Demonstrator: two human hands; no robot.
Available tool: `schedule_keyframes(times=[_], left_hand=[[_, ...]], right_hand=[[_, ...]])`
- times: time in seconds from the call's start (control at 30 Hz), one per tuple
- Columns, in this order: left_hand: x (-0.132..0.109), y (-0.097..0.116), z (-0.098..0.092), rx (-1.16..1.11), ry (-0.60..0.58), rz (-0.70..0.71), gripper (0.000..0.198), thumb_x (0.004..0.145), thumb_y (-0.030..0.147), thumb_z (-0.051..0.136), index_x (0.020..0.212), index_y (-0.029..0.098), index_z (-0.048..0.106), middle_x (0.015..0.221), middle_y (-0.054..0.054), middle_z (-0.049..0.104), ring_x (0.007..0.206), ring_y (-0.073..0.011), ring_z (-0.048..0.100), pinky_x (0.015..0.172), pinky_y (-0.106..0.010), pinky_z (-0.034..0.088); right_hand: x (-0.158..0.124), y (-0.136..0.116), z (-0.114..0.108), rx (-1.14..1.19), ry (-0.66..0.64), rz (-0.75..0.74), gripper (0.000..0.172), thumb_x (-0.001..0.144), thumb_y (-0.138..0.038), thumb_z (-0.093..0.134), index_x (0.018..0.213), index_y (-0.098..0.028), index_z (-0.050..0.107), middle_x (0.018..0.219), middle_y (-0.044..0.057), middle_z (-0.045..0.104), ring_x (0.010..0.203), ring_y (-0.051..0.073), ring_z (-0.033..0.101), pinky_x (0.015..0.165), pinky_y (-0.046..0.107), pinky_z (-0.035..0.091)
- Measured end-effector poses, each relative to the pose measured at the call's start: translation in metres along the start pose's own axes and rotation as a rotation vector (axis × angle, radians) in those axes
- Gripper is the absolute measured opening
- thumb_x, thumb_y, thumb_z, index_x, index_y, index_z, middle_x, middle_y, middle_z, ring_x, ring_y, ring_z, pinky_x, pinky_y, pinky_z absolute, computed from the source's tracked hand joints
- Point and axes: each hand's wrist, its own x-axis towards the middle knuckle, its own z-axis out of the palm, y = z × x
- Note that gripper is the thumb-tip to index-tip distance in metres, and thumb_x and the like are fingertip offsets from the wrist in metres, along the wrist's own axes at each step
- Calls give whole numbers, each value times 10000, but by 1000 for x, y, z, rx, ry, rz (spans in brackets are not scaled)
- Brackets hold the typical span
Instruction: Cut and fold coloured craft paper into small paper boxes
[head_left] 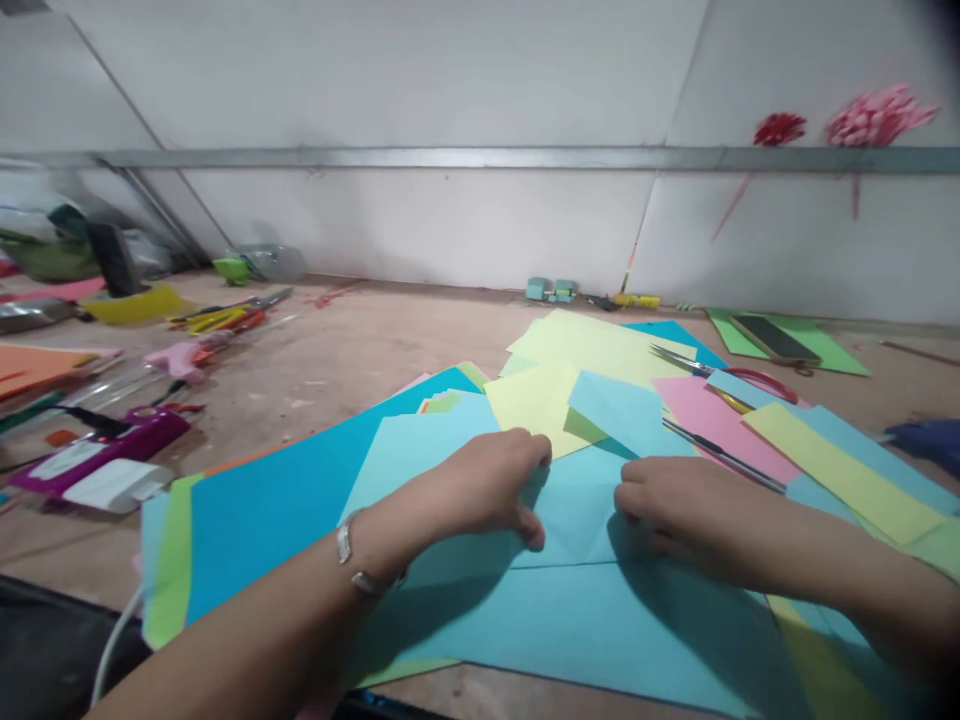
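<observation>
Between my two hands lies a small light blue paper sheet (574,515) with a crease across it, on a larger light blue sheet (585,630). My left hand (495,485) is at its left side, thumb and fingers apart. On the right side, my right hand (667,500) has its fingers curled together at the sheet; its fingertips are partly hidden. Just behind stands a folded light blue piece (619,405) over pale yellow paper (532,400). Darker blue sheets (277,500) fan out on the left.
Red-handled scissors (761,380) and a dark slim tool (724,455) lie on pink paper to the right. Farther back, a phone (776,338) rests on green paper. A purple power strip (142,435) with a white charger (120,485) stands left. A wall closes the back.
</observation>
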Motion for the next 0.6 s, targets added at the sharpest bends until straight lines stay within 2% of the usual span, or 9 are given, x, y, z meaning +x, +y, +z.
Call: schedule_keyframes(times=[0.07,0.13,0.23,0.3,0.37,0.43,0.53,0.57,0.6], left_hand=[[0,3,5,-41,-35,-24,496,554,349,845,967,201,614,800,-9,614,675,-174,524,535,-247,304],[-2,5,4,-111,-46,-28,353,563,271,837,829,202,615,669,34,559,584,-132,467,511,-237,276],[-5,7,-5,-285,-85,19,261,597,251,810,673,186,569,577,66,471,531,-95,397,495,-232,264],[-6,7,-12,-458,-120,56,273,662,367,772,678,180,573,578,64,454,542,-95,394,500,-233,283],[-5,6,-16,-639,-82,67,349,771,515,647,758,169,604,663,30,516,620,-116,452,551,-241,349],[-4,6,-16,-820,-27,87,447,833,582,542,910,150,625,861,-40,602,790,-158,535,675,-274,432],[1,7,-8,-1058,-121,143,640,765,581,644,1210,131,547,1162,-141,605,1058,-238,561,877,-361,458],[2,7,-5,-1082,-122,133,704,731,557,693,1263,129,518,1208,-160,594,1097,-258,558,913,-384,450],[4,7,-3,-1066,-67,100,727,712,531,722,1279,127,512,1231,-173,589,1115,-273,555,933,-404,442]], right_hand=[[1,-4,2,-35,157,15,145,749,-129,656,865,-193,597,902,39,602,761,195,558,587,285,350],[5,-7,4,-44,267,7,226,734,-168,699,940,-186,607,981,66,623,839,222,568,631,301,385],[12,-8,9,-79,343,-66,147,743,-83,643,850,-182,622,809,28,647,745,194,545,603,290,347],[15,-9,11,-115,448,-115,180,806,-33,536,720,-180,596,661,8,606,635,160,486,569,288,299],[15,-11,12,-167,626,-167,280,865,-16,454,667,-173,575,650,19,613,630,152,474,580,299,296],[14,-13,12,-234,804,-224,285,890,-23,457,677,-168,579,719,40,661,692,162,512,617,310,328],[13,-15,11,-296,1011,-303,178,884,-60,530,767,-169,607,839,73,708,790,185,563,673,331,400],[11,-15,11,-305,1060,-333,143,879,-68,544,817,-174,618,868,82,715,809,192,574,683,339,421],[9,-14,12,-313,1093,-361,133,875,-75,549,877,-182,627,895,88,720,825,199,584,690,347,439]])
